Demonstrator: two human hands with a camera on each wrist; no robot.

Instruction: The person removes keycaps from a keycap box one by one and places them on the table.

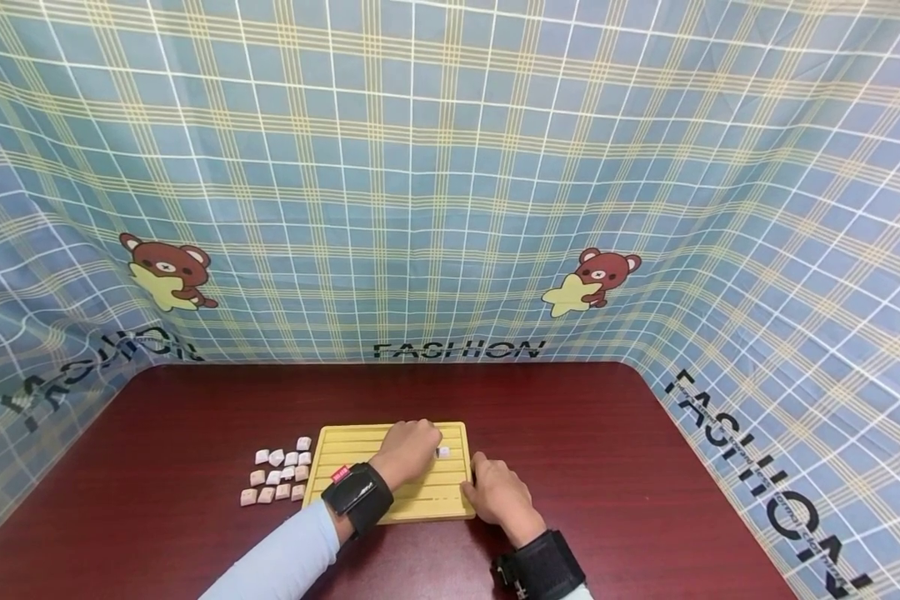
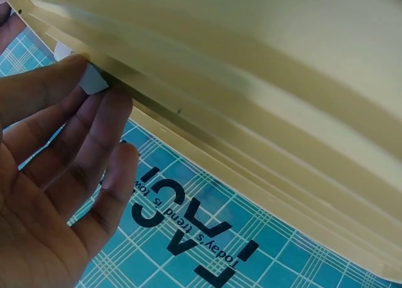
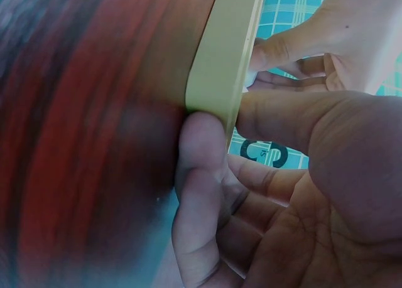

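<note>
A yellow ridged tray (image 1: 390, 507) lies on the table with slats running across it. Over its right half, my left hand (image 1: 407, 452) pinches a white keycap (image 2: 94, 81) between thumb and fingertips, close against a ridge. Just beyond those fingers another white keycap (image 1: 443, 452) sits on the tray, partly hidden by the thumb in the left wrist view. My right hand (image 1: 499, 493) grips the tray's right edge near the front corner, thumb over the rim and fingers curled against the outer side (image 3: 217, 62).
Left of the tray, several white and pale pink keycaps (image 1: 282, 492) lie in loose rows on the dark red table (image 1: 570, 417). A blue plaid cloth (image 1: 412, 208) with bears and lettering hangs behind and along both sides.
</note>
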